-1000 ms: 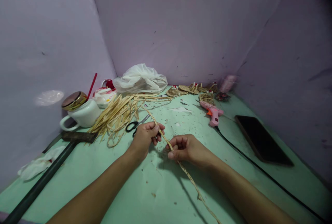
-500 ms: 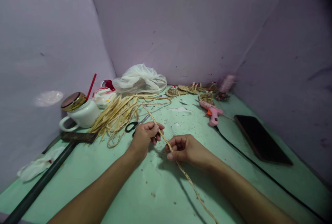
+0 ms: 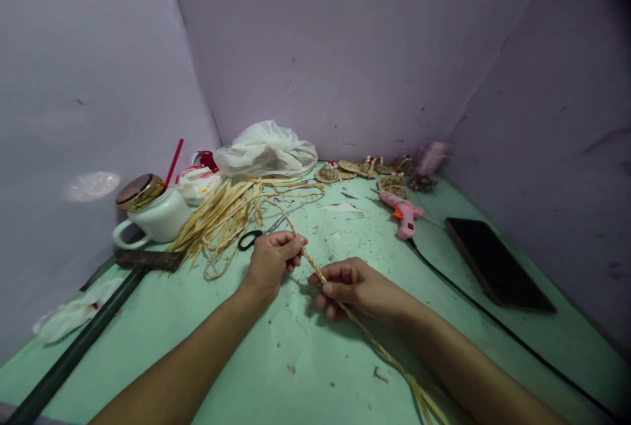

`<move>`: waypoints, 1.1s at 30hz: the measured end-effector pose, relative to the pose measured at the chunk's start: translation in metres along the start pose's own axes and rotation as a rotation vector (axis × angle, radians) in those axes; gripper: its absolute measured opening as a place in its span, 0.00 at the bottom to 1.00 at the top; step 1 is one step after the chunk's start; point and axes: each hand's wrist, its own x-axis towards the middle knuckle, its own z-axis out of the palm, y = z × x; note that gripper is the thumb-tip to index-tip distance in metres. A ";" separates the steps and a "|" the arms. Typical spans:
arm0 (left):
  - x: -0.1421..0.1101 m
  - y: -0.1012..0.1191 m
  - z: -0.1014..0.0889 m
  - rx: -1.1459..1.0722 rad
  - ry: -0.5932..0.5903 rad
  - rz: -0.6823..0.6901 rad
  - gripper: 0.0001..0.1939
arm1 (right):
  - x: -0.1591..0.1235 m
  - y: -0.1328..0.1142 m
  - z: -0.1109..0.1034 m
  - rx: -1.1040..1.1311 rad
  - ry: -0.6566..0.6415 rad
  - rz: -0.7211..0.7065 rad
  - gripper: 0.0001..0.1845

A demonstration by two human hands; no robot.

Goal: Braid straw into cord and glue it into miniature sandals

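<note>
A pale braided straw cord point(image 3: 312, 263) runs slantwise between my two hands over the green table. My left hand point(image 3: 272, 261) pinches it between thumb and fingers. A little lower and to the right, my right hand point(image 3: 355, 286) pinches the same cord with thumb and forefinger, its other fingers curled loosely. Beyond my left hand the cord trails back toward a bundle of dry straw strands point(image 3: 211, 215). Past my right hand it drops toward the front edge and fans into loose strands point(image 3: 424, 399). Scissors point(image 3: 256, 236) with black handles lie just behind my left hand, partly hidden by it.
A white mug point(image 3: 160, 216) with a gold-rimmed jar on top and a hammer point(image 3: 98, 316) sit at left. Behind are a white plastic bag point(image 3: 269, 149) and several small woven straw pieces point(image 3: 329, 174). A pink glue gun point(image 3: 407, 215) with black cable and a phone point(image 3: 495, 264) lie right.
The cord has slid up through my hands, so its loose strands now show at the lower right. My right hand has shifted slightly; both hands still pinch the cord.
</note>
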 end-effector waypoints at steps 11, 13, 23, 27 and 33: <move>0.000 -0.002 0.000 0.010 0.032 0.023 0.12 | 0.001 0.002 0.001 0.059 0.017 0.047 0.16; 0.001 -0.002 -0.001 0.009 0.058 0.036 0.12 | -0.001 0.001 0.001 0.059 0.008 0.056 0.17; -0.005 0.000 0.001 0.123 -0.127 -0.074 0.14 | 0.003 0.006 0.003 0.195 0.013 -0.009 0.17; -0.004 -0.002 0.002 0.160 -0.060 -0.049 0.13 | 0.002 0.004 0.001 0.230 -0.003 0.007 0.14; -0.001 0.000 -0.001 0.173 -0.013 -0.033 0.12 | 0.000 0.000 -0.003 0.227 0.014 0.031 0.13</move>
